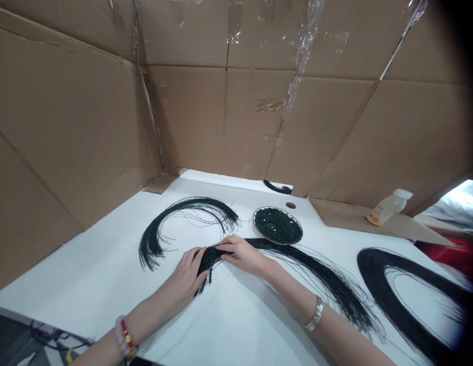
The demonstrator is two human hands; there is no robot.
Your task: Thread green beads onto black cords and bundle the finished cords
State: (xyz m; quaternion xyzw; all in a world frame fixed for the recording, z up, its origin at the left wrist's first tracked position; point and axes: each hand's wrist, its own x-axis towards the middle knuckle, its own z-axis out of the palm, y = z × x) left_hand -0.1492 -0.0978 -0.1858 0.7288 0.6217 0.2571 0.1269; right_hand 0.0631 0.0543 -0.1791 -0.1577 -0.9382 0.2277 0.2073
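A long bundle of black cords (316, 267) curves across the white table, its frayed end spread out to the right. My left hand (190, 268) is closed around the bundle near its left end, where short dark beaded strands hang down. My right hand (238, 251) pinches the same bundle just beside it, fingertips on top of the cords. Right behind the bundle sits a round plate (254, 218) full of small dark green beads (279, 225). Part of the left end is hidden under my fingers.
Another curved bundle of dark cords (152, 236) lies at the back left. A thick black coil (377, 274) is at the right. A small plastic bottle (391, 207) stands on a cardboard flap (335, 216). Cardboard walls (221, 112) enclose the table's back and left.
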